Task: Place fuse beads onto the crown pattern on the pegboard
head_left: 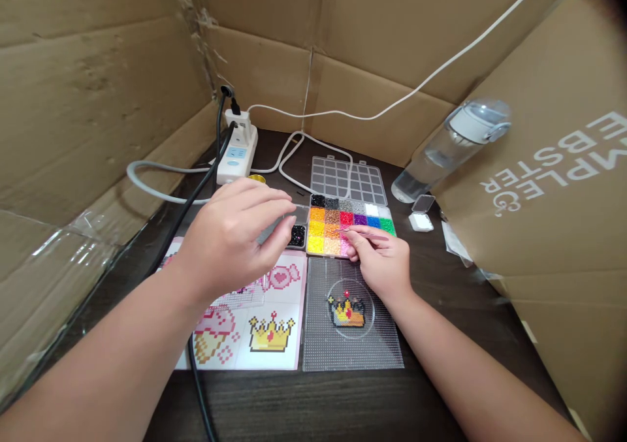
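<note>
My right hand (385, 262) grips a pair of tweezers (369, 236), their tips over the orange compartments of the bead box (309, 254). Whether a bead sits between the tips is too small to tell. My left hand (235, 230) hovers above the pattern sheet (245, 360), fingers stretched out and thumb apart, with nothing visibly held. Beside its fingertips is a small case of black beads (296, 236), partly hidden. On the clear pegboard (318, 354), below my right hand, lies a bead crown (349, 313) in yellow, orange, red and black. The sheet shows a printed crown (271, 334).
A power strip (238, 151) with cables stands at the back left. A black cable (166, 239) crosses the left side. A water bottle (448, 145) and a small white box (420, 222) stand right. Cardboard walls (264, 70) enclose the dark table (343, 406).
</note>
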The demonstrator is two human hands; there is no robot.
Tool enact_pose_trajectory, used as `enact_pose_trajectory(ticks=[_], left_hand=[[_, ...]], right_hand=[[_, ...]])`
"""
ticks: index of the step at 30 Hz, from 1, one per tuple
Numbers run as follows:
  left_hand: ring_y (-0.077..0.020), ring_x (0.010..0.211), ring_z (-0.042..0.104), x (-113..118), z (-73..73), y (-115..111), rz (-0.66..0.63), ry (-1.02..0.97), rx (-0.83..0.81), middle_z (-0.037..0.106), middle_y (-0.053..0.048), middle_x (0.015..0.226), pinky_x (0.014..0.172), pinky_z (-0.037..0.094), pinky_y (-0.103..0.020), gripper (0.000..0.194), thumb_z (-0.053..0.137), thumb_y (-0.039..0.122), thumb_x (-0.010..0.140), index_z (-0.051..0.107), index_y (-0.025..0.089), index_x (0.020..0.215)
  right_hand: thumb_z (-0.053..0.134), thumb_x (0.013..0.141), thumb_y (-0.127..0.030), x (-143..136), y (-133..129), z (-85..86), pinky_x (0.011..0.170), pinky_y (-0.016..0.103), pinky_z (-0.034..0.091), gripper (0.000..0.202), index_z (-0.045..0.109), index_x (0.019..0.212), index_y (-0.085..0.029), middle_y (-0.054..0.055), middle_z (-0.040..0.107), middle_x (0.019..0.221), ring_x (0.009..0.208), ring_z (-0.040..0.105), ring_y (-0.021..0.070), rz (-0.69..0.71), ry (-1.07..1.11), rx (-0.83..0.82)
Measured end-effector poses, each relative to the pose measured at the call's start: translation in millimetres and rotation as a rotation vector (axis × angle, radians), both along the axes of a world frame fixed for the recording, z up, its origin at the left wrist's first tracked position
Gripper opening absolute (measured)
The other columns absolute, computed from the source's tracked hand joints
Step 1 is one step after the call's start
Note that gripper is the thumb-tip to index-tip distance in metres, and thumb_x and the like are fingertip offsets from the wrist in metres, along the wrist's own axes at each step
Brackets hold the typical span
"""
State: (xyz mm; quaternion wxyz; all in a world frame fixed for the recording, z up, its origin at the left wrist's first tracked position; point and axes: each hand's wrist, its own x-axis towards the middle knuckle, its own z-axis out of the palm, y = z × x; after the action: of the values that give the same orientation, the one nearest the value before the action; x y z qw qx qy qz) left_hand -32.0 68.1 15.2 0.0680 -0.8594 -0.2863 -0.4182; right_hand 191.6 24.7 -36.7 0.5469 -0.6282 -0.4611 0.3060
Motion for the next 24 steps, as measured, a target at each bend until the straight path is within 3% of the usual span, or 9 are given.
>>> enact_pose_trajectory(ticks=[13, 19, 21, 24], left_hand=[[-0.0227, 0.088, 0.064, -2, -0.5, 0, -0.011, 0.013, 0.001, 0.07, -0.006, 0.095, 0.083, 0.054, -0.042, 0.017, 0.063, 0.015, 0.075, 0.065, 0.017, 0.091], [-0.0214, 0.087, 0.064, 1, 0.7, -2, -0.024, -0.022, -0.022, 0.069, -0.007, 0.094, 0.083, 0.052, -0.04, 0.021, 0.063, 0.014, 0.076, 0.064, 0.017, 0.096], [-0.0211, 0.09, 0.062, 6, 1.9, -8, -0.039, -0.036, -0.051, 0.068, -0.008, 0.098, 0.085, 0.051, -0.039, 0.028, 0.064, 0.015, 0.076, 0.062, 0.015, 0.105], [-0.0233, 0.1, 0.058, 16, 3.6, -18, -0.132, 0.04, -0.171, 0.065, -0.011, 0.11, 0.087, 0.047, -0.04, 0.046, 0.065, 0.027, 0.08, 0.053, 0.011, 0.121]], right_hand=[[0.071, 0.075, -0.03, 0, -1, 1.4, 0.046, 0.024, 0.056, 0.017, 0.075, 0.078, -0.014, 0.005, 0.071, 0.068, 0.048, 0.061, 0.0108, -0.003, -0.008, 0.018], [0.071, 0.077, -0.027, 2, -9, 12.3, 0.048, 0.025, 0.055, 0.013, 0.073, 0.085, -0.018, -0.002, 0.064, 0.057, 0.046, 0.059, 0.0102, -0.031, 0.053, 0.183], [0.069, 0.079, -0.023, -1, -17, 17.8, 0.047, 0.025, 0.055, 0.01, 0.073, 0.087, -0.019, -0.002, 0.064, 0.058, 0.045, 0.059, 0.01, 0.047, 0.042, 0.235], [0.067, 0.08, -0.015, -9, -34, 25.4, 0.048, 0.027, 0.057, 0.011, 0.074, 0.088, -0.02, 0.001, 0.069, 0.07, 0.048, 0.063, 0.0112, 0.311, 0.038, 0.336]])
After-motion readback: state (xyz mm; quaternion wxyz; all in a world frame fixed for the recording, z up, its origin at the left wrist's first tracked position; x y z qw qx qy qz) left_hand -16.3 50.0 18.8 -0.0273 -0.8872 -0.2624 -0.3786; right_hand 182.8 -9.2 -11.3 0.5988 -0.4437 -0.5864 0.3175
